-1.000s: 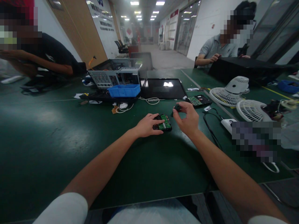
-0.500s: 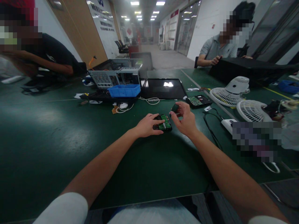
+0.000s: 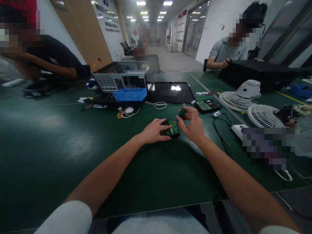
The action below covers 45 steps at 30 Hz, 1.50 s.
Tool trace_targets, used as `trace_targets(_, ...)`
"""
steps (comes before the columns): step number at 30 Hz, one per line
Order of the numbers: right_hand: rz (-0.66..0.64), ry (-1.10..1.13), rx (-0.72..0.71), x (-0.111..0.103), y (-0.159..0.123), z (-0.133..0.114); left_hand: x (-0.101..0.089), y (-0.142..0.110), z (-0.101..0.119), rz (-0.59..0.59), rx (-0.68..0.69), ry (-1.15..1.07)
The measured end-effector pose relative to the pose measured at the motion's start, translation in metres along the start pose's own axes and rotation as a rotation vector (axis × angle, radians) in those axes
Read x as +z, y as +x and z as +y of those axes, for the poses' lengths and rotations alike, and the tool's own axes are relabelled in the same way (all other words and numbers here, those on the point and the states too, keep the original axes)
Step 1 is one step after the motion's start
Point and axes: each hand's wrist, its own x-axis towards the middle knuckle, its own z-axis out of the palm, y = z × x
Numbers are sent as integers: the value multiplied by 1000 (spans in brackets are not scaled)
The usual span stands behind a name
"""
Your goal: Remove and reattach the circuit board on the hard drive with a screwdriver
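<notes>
Table (image 3: 156,169) is stretching green beneath both hands, carrying a black device (image 3: 174,131) directly under the fingers of the left hand (image 3: 153,131). Those fingers are lying spread across it, pressing rather than gripping. Judging by its bulk, the device is probably weighing little and feeling rigid; its outer edges, just beside the left thumb and opposite it, are likely offering the safest hold. It is looking flat and boxy, partly hiding under the fingers. On top, just right of the left fingertips, a green circuit board (image 3: 174,125) is showing bright against the dark casing; presumably its components are being the fragile part, best left unsqueezed. Near the left fingertips but apart from them, the pinching fingers of the right hand (image 3: 193,125) are grasping a small dark piece (image 3: 182,113), its outline looking rounded; it is seeming light, its stiffness being impossible to tell.
</notes>
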Motion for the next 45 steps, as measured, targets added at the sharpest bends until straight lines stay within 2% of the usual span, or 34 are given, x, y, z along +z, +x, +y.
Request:
trace_targets(5,35,-94,-49,2,-1,3,2,0,-1,10,1,17)
trace_targets(22,49,-78,-40,4,-2,10,1,-1,-1,1,-6,-5)
trace_targets(33,12,-13,-42,1,-2,5,1,0,1,19,5,13)
trace_targets(39,38,117,2,8,-3,9,1,0,1,19,1,9)
trace_targets(42,54,62,21,8,-3,9,0,0,1,12,-1,9)
trace_targets(45,71,-55,-27,3,-1,7,-1,0,2,5,-4,10)
